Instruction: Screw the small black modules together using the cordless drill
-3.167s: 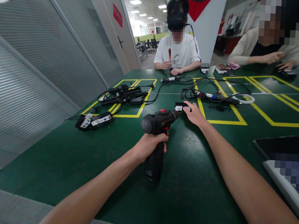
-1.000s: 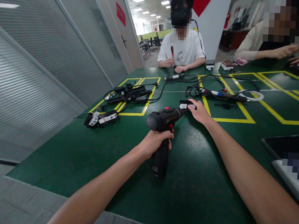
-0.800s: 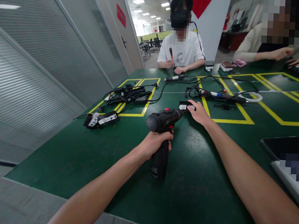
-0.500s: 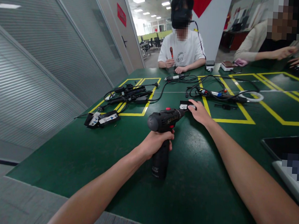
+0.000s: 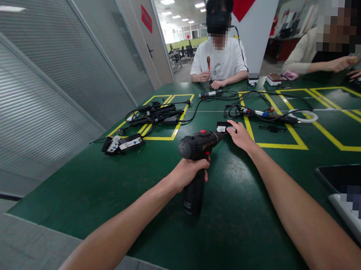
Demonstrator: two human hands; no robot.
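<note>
Our left fingers [image 5: 202,164] curl around a black plastic pistol-shaped drill [image 5: 197,146]; at one o'clock from them, our right fingers [image 5: 234,125] pinch a black-and-white rectangular block [image 5: 221,129].

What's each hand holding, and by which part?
Left hand: the power drill, by the upper part of its handle. Right hand: the small black-and-white block, by its right end.
</note>
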